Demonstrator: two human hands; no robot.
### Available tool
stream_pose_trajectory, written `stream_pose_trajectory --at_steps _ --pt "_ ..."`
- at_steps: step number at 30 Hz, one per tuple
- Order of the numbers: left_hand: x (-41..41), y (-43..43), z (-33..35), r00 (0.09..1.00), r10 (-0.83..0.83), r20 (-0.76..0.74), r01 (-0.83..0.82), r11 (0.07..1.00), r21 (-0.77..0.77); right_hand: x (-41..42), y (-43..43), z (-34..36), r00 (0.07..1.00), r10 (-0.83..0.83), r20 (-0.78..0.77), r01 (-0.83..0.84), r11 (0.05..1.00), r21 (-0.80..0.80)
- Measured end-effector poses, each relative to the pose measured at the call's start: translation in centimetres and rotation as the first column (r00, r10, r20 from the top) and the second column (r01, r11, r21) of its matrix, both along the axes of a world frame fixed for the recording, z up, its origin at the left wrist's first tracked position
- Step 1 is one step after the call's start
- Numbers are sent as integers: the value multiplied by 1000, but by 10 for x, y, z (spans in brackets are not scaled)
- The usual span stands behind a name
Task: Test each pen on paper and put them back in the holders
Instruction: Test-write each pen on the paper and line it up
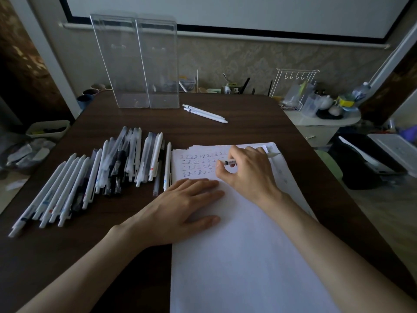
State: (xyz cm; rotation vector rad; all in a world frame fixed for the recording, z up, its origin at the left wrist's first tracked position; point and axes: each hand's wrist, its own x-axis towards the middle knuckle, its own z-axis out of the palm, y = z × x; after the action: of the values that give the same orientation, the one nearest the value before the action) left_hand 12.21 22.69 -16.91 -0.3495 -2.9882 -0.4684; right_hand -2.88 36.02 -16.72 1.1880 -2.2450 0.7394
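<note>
I read the surface (pixel 248 123) as dark wood-grain with a dull, matt finish. The paper (pixel 237 256) looks smooth, white and matt. Left of the paper, the pens (pixel 90 177) are mostly matt white plastic, a few clear. The pen (pixel 230 163) over the paper's top is the same. Beyond the paper, the holders (pixel 135 64) are clear glossy plastic and the rack (pixel 293 86) is white-coated wire.

Pen pile (pixel 94 175) blocks left; holders (pixel 137 64) reachable centrally.

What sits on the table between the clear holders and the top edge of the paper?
Two white pens lying side by side on bare table, nearer the holders than the paper. Head view.
</note>
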Motion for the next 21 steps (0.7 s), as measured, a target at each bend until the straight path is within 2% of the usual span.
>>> stream_pose_trajectory --at_steps 4,8,10,12,14,15,16,18,21 --pt "0 1 1 1000 -2 -2 2 1000 3 -6 1 1 997 64 -49 -65 997 -31" --pt "1 2 1 1000 8 -16 -8 1000 4 -9 6 17 981 192 -18 -189 938 -292" --pt "1 4 1 999 34 -25 -33 999 14 -6 10 24 969 214 120 -146 898 -415" --pt "1 7 2 997 63 -38 -63 998 21 -3 12 26 910 187 369 -18 909 -416" --pt "0 13 4 994 101 -43 -100 995 24 -2 11 25 741 205 640 92 912 -399" --pt "0 18 5 990 132 -40 -131 991 31 -3 10 24 661 239 711 102 910 -401" --pt "-1 23 6 984 172 -37 -171 984 42 -4 8 22 626 261 735 73 918 -389" --pt "-2 34 7 966 255 -37 -253 966 55 -5 4 16 641 269 719 -19 942 -335" --pt "-2 42 4 963 261 -70 -264 964 -31 -7 1 12 605 274 747 -24 945 -327"
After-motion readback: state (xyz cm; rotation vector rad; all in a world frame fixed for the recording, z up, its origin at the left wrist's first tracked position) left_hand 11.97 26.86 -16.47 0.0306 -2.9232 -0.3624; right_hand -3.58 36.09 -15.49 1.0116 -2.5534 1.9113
